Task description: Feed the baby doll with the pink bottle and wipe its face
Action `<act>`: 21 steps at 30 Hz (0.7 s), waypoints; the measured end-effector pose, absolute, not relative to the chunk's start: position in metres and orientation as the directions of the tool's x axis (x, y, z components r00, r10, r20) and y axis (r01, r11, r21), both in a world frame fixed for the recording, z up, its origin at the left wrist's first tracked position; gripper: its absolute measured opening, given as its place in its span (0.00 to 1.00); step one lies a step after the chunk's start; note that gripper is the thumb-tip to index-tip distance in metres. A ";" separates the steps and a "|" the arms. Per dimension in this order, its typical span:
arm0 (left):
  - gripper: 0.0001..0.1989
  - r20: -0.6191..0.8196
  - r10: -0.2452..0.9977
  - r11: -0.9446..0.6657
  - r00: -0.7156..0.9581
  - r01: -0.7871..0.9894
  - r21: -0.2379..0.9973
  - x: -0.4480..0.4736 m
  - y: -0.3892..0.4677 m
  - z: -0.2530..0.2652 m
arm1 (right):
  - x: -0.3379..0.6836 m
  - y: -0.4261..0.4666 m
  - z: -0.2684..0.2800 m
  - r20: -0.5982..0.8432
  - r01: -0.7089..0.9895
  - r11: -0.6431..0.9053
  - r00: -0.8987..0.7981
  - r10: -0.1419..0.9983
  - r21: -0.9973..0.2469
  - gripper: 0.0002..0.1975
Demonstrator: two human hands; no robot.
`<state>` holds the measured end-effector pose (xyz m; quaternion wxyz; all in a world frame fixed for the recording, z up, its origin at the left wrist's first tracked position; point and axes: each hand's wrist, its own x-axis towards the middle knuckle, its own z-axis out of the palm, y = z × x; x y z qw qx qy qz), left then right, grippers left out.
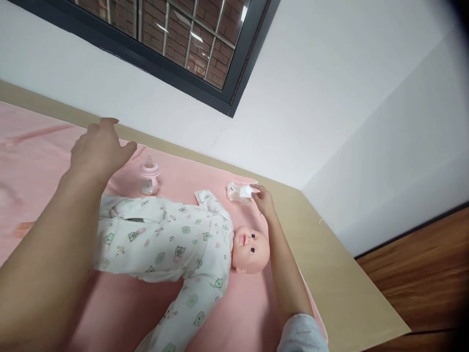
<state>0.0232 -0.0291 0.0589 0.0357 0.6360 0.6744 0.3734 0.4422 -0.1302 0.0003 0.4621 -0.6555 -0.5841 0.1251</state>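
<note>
A baby doll (179,244) in a white, animal-print sleepsuit lies on its back on a pink blanket (249,313), its head toward the right. My left hand (98,151) is raised over the far side of the blanket, thumb spread, with nothing visible in it. Right of that hand stands a baby bottle (149,178) with a pink collar and clear teat. Beyond the doll's head, my right hand (263,199) pinches a small white tissue-like piece (246,190). It lies over a clear plastic packet (234,192); whether it is coming out of the packet I cannot tell.
The blanket covers a beige tabletop (330,274) that runs along a white wall (293,98). Above is a dark-framed window (220,95) with bars. Wood-grain panelling (425,264) stands at the right, past the table's edge.
</note>
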 end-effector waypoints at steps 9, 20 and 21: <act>0.36 0.331 0.937 -0.113 -0.110 0.801 0.588 0.034 -0.049 0.066 | 0.443 -0.110 -0.021 0.063 0.393 -0.068 0.311 0.948 -0.917 0.20; 0.43 0.263 0.952 -0.293 0.158 0.720 0.629 0.013 -0.006 0.025 | 0.478 -0.142 -0.046 0.431 0.723 -0.162 0.559 0.709 -0.671 0.20; 0.43 0.291 0.940 -0.330 0.181 0.705 0.628 0.012 -0.003 0.021 | 0.478 -0.145 -0.054 0.461 0.756 -0.205 0.565 0.684 -0.622 0.20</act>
